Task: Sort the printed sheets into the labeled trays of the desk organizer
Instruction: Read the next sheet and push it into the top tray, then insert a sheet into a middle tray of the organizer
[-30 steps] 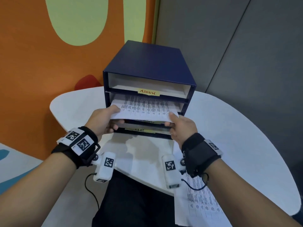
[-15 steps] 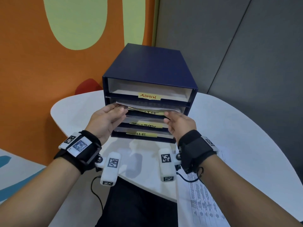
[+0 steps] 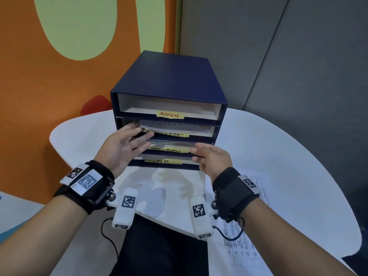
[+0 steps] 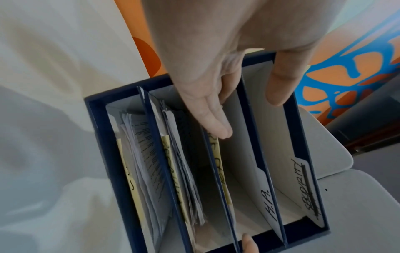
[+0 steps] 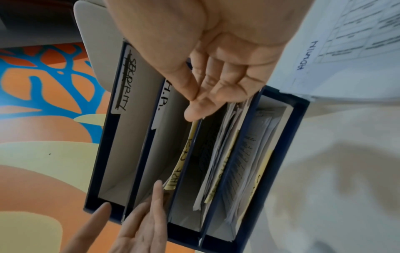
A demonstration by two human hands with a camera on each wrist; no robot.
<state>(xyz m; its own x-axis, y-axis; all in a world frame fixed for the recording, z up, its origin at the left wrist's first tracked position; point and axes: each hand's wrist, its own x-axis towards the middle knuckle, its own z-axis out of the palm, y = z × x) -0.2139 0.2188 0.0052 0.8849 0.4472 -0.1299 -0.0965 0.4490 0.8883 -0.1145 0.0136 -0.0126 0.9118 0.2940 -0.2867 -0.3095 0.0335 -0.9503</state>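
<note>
The dark blue desk organizer (image 3: 169,80) stands on the white table with its four trays facing me, labeled ADMIN at the top and HR at the bottom. A printed sheet (image 3: 175,127) lies inside the second tray. My left hand (image 3: 139,139) hovers at the left front of the second and third trays with straight fingers (image 4: 214,123) and holds nothing. My right hand (image 3: 201,156) is at the right front of the third tray, fingers relaxed and empty (image 5: 194,106). The two lower trays hold several sheets (image 4: 151,162).
A pile of printed sheets (image 3: 245,246) lies on the round white table (image 3: 288,156) under my right forearm; its top sheet (image 5: 357,34) bears a handwritten "ADMIN". An orange wall is to the left, a grey wall behind. The table's front edge is near my wrists.
The sheet that both hands held has slid fully into the second tray. Both hands have let go of it and drawn back slightly with open fingers.
</note>
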